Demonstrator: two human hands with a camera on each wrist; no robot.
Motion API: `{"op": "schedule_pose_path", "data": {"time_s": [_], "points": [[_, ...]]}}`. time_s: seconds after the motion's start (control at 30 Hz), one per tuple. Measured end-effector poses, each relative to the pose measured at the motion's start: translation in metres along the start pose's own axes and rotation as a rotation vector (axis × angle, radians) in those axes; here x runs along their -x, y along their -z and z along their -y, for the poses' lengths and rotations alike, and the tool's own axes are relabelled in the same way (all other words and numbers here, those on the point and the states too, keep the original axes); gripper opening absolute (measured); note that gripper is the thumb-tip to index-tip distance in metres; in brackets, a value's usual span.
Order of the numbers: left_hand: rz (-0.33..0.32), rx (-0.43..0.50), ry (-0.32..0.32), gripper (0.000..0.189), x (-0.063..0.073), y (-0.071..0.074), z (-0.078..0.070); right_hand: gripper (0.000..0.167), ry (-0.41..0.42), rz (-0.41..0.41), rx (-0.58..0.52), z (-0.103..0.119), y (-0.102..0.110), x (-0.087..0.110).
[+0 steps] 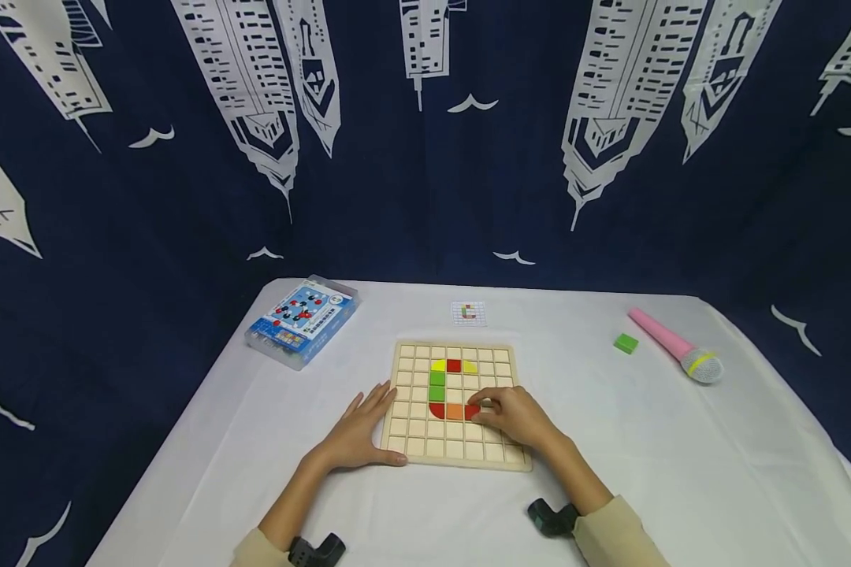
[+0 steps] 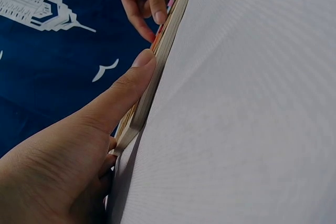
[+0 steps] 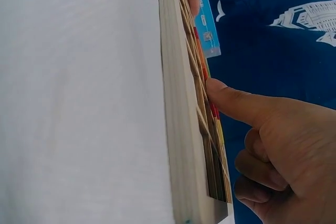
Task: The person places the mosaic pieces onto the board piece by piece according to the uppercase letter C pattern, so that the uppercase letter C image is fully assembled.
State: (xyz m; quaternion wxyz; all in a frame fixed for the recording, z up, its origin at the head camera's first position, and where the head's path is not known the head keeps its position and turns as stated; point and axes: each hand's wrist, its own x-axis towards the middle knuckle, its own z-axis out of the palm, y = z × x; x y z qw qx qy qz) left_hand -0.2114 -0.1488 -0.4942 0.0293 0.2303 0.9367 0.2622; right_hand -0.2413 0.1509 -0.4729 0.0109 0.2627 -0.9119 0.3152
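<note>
A square wooden grid board (image 1: pixel 473 450) lies on the table, several coloured tiles set in its cells. At the top, a red tile (image 1: pixel 454 365) sits between two yellow pieces. Green tiles (image 1: pixel 436 393) run down the left to a rounded red piece (image 1: pixel 436 410), followed by an orange tile (image 1: pixel 455 411). My right hand (image 1: pixel 521 416) pinches the red tile (image 1: pixel 471 412) at the right end of that bottom row between thumb and forefinger, its other fingers curled. My left hand (image 1: pixel 354 435) rests along the board's left side, fingers straight, thumb (image 2: pixel 134 80) against the near edge.
A small printed pattern card (image 1: pixel 468 313) lies beyond the board. A blue plastic-cased box (image 1: pixel 301 319) stands at the back left. To the right are a loose green tile (image 1: pixel 626 343) and a pink toy microphone (image 1: pixel 670 340). Dark printed cloth hangs behind the white table.
</note>
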Motion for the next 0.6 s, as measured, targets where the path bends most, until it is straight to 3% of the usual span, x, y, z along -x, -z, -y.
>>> {"op": "schedule_pose_path", "data": {"time_s": [0.27,0.4,0.5,0.6], "points": [[0.004,0.018,0.011,0.115,0.008,-0.001,0.008,0.023,-0.008,-0.04,-0.015,-0.002,0.0,0.004],[0.028,0.122,0.039,0.104,0.017,0.003,0.013,0.024,-0.051,-0.086,-0.039,-0.009,0.011,0.012],[0.045,0.242,0.087,0.091,0.018,0.01,0.015,0.023,-0.083,-0.194,0.01,-0.02,0.034,0.02],[0.003,0.316,0.146,0.083,0.01,0.032,0.013,0.023,-0.09,-0.345,0.104,-0.032,0.068,0.027]]}}
